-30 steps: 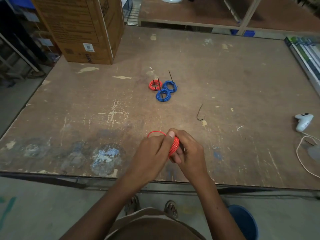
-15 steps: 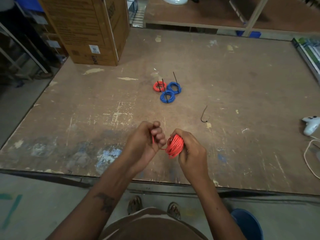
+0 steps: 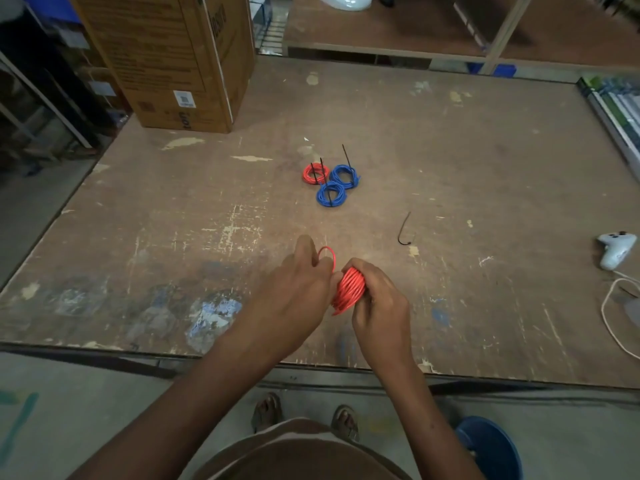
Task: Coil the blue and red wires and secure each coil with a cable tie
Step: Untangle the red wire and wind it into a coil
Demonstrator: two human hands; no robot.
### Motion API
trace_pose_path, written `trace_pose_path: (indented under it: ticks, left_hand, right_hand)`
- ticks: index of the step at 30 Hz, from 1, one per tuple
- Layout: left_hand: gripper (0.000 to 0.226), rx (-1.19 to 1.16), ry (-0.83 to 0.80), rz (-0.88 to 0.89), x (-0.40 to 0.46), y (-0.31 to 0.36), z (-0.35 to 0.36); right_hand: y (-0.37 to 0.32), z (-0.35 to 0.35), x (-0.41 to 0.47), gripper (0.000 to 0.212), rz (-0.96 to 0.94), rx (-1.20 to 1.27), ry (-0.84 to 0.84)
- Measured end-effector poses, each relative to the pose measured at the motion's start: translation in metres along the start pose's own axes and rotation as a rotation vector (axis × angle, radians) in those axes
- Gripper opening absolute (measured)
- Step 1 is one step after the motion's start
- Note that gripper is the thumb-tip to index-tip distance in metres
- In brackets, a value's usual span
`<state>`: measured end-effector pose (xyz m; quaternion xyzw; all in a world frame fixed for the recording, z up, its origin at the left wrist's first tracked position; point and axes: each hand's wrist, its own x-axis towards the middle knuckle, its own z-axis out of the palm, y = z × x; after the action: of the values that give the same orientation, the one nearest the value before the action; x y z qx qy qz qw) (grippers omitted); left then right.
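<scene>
**Red wire: another turn going onto the coil**

The red wire coil [image 3: 349, 289] sits above the near edge of the tabletop [image 3: 485, 168], held between both hands. Half a second ago the left hand [image 3: 294, 289] was pulled back from the coil with its fingers curled; now it has closed in against the coil, and a loose loop of the wire [image 3: 327, 254] arcs over its fingers. Its grip looks pinched on that free end, though the fingertips are hidden. The right hand [image 3: 377, 299] keeps its grip clamped round the coil. I judge the winding nearly done, with tying left to do.

Further back lie three finished coils: a tied red coil [image 3: 315, 174] and two tied blue coils [image 3: 331, 195] [image 3: 344, 176]. A spare cable tie [image 3: 403, 230] lies to their right.

Containers: a cardboard box [image 3: 173, 57] stands closed at far left; a blue bucket [image 3: 491, 448] on the floor shows no contents.
</scene>
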<state>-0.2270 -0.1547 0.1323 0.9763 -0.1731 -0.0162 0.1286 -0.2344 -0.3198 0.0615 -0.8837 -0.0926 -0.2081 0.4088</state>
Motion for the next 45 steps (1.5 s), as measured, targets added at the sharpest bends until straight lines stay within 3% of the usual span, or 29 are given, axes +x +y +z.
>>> trace_pose_path:
  ticks: [2,5,8,11,13,16,20,24,30,39,45]
  left_hand:
    - [0.026,-0.201,-0.006,-0.012,0.001,-0.003,0.006]
    - [0.028,-0.322,0.123,-0.044,0.0,-0.005,0.012]
    - [0.041,-0.304,0.105,-0.122,-0.008,0.007,0.007]
    - [0.052,-0.131,0.022,-0.178,-0.011,0.013,0.001]
    - [0.04,-0.137,0.011,-0.212,-0.007,0.01,0.002]
    - [0.018,-0.375,0.006,-0.26,0.001,0.0,0.005]
    - [0.012,-0.612,-0.124,-0.244,0.009,-0.021,-0.004]
    - [0.027,-0.345,0.074,-0.09,0.019,-0.034,0.0]
    - [0.042,-0.41,0.118,0.107,0.001,-0.008,0.036]
    - [0.037,-0.546,0.485,-0.053,-0.013,0.005,0.096]
    - [0.037,-0.881,0.569,-0.135,-0.006,-0.005,0.106]
  right_hand:
    - [-0.004,-0.001,0.002,0.052,0.021,0.001,0.002]
    - [-0.007,-0.001,0.005,0.05,0.062,-0.007,0.014]
    - [-0.011,0.002,0.006,0.053,0.096,-0.007,0.029]
    - [-0.012,0.007,0.004,0.054,0.114,-0.015,0.01]
    - [-0.011,0.008,0.002,0.051,0.133,-0.026,-0.008]
    - [-0.01,0.008,0.001,0.05,0.167,-0.045,-0.03]
    - [-0.009,0.007,0.0,0.046,0.217,-0.074,-0.043]
    - [-0.013,0.006,0.002,0.046,0.297,-0.073,-0.024]
    - [-0.017,0.006,0.008,0.038,0.372,-0.027,-0.004]
    - [-0.027,0.017,-0.001,0.028,0.471,0.032,-0.15]
    - [-0.033,0.018,-0.003,0.022,0.387,0.039,-0.277]
